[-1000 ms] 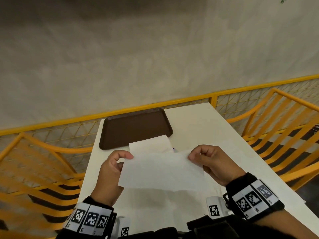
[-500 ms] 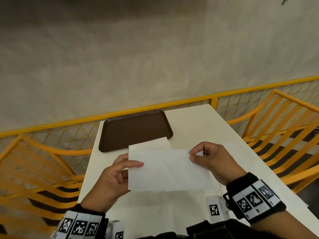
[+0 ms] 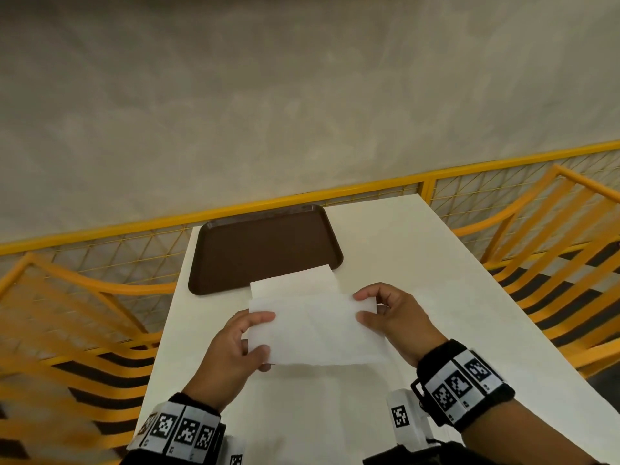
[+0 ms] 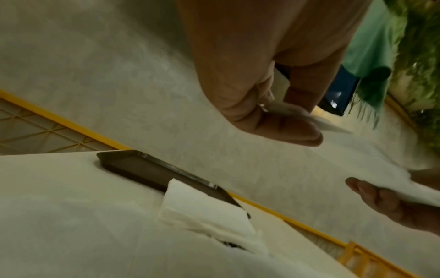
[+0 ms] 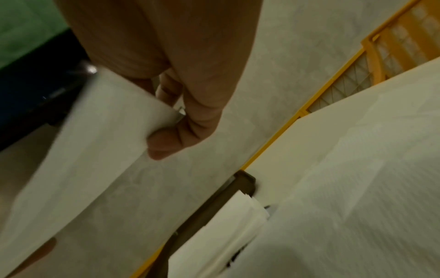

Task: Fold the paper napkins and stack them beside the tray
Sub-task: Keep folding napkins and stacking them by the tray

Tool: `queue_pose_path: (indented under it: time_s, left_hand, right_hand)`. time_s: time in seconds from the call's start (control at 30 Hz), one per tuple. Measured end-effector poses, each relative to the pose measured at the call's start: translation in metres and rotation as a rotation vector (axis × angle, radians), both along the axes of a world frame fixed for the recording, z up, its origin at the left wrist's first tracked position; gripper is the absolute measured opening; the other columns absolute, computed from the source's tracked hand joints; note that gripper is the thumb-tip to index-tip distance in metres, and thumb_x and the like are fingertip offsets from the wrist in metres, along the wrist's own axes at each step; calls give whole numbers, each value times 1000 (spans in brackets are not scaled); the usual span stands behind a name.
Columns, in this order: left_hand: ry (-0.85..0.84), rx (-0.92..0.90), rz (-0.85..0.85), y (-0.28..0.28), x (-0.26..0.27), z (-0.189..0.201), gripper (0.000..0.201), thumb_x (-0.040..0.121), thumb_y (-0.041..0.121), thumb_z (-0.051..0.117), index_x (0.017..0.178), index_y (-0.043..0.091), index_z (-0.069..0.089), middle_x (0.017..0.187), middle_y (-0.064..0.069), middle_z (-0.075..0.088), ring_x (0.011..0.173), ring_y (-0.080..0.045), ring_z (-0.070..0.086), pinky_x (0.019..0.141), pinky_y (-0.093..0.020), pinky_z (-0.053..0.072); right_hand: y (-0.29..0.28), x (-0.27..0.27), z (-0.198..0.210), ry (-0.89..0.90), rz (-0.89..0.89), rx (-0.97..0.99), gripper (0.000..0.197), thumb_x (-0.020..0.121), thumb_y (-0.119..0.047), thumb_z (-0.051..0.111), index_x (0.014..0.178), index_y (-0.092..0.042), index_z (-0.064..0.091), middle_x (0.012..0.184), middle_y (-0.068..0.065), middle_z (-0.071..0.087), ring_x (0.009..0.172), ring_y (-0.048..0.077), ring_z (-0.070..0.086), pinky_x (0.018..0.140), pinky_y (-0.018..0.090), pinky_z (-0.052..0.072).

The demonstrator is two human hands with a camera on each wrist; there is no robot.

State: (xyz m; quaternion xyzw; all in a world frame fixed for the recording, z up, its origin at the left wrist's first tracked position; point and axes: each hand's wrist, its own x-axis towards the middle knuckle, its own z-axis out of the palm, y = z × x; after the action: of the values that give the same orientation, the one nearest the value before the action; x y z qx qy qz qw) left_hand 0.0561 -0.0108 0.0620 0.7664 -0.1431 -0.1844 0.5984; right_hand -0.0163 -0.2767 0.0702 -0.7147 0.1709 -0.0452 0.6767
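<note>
I have the paper napkin [image 3: 315,330] held flat above the white table [image 3: 419,263], stretched between both hands at the near middle of the tabletop. My left hand [image 3: 235,350] pinches its left edge, thumb on top and fingers underneath. My right hand [image 3: 392,317] pinches the right edge, fingers curled, thumb against the sheet. In the right wrist view the paper [image 5: 100,135] runs off blurred, so I can't tell whether it is already doubled over. Just beyond the held sheet lies a stack of folded napkins [image 3: 295,283] on the table, its far corner lapping the near rim of the brown tray [image 3: 265,246]. Yellow chairs [image 3: 550,246] and a yellow railing [image 3: 134,226] surround the table.
</note>
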Motion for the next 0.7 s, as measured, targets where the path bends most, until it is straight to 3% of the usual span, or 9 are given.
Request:
queue_pose_path:
  time_s: [0.1, 0.23, 0.33, 0.4, 0.47, 0.5, 0.57, 0.63, 0.7]
  left_hand:
    - [35, 68, -9, -3, 22, -13, 52, 82, -11, 61, 117, 27, 59, 127, 9, 48, 88, -28, 67, 67, -29, 58]
    - [59, 235, -33, -11, 56, -29, 53, 84, -7, 61, 122, 29, 52, 123, 13, 42, 77, -24, 69, 63, -24, 57]
    - [34, 346, -6, -18, 84, -45, 53, 85, -6, 59, 125, 27, 50, 124, 7, 42, 68, -21, 68, 58, -21, 54]
    - [11, 402, 28, -24, 103, -58, 54, 84, -6, 58, 127, 25, 50, 127, 4, 42, 74, -23, 67, 56, -21, 53]
    - [-9, 445, 41, -29, 118, -73, 59, 81, -6, 59, 130, 24, 49, 133, 1, 40, 95, -29, 64, 60, -22, 53]
    - [-17, 467, 43, -32, 125, -80, 62, 80, -6, 60, 132, 25, 48, 137, 1, 38, 105, -32, 61, 64, -23, 53]
    - [-25, 498, 44, -36, 133, -94, 65, 81, -6, 60, 136, 24, 44, 144, 1, 32, 108, -33, 59, 65, -21, 53]
    - [-34, 507, 57, -38, 138, -105, 63, 84, -6, 57, 140, 20, 42, 146, 2, 29, 91, -27, 63, 58, -16, 50]
    - [-57, 561, 85, -39, 140, -111, 62, 86, -3, 58, 141, 19, 41, 148, 3, 27, 90, -26, 65, 71, -21, 55]
  right_hand:
    - [2, 20, -21, 147, 120, 4, 25, 79, -9, 71, 90, -31, 66, 97, 10, 67, 79, 25, 65, 71, 35, 56]
    - [2, 60, -47, 254, 133, -192, 19, 81, -1, 62, 76, -20, 64, 92, 6, 63, 77, 18, 59, 72, 34, 59]
    - [3, 97, -59, 271, 95, -355, 27, 84, -2, 61, 67, -23, 61, 84, -6, 63, 78, 14, 62, 73, 30, 60]
    - [3, 120, -68, 274, 90, -491, 28, 85, -6, 60, 68, -29, 58, 84, -11, 63, 79, 13, 61, 73, 22, 56]
    - [2, 137, -76, 289, 76, -577, 23, 87, -9, 56, 75, -29, 59, 93, -10, 64, 79, 9, 56, 62, 6, 42]
    - [2, 144, -80, 299, 66, -593, 21, 87, -9, 55, 81, -27, 60, 98, -9, 64, 81, 7, 54, 59, 5, 37]
    - [2, 153, -87, 318, 48, -617, 19, 89, -9, 52, 89, -25, 62, 104, -7, 65, 84, 7, 53, 67, 9, 38]
    - [3, 159, -94, 342, 36, -634, 18, 90, -9, 52, 93, -23, 63, 108, -5, 66, 90, 10, 56, 76, 15, 40]
    - [6, 161, -100, 363, 44, -655, 18, 92, -10, 52, 100, -21, 64, 112, -3, 66, 99, 15, 59, 82, 18, 43]
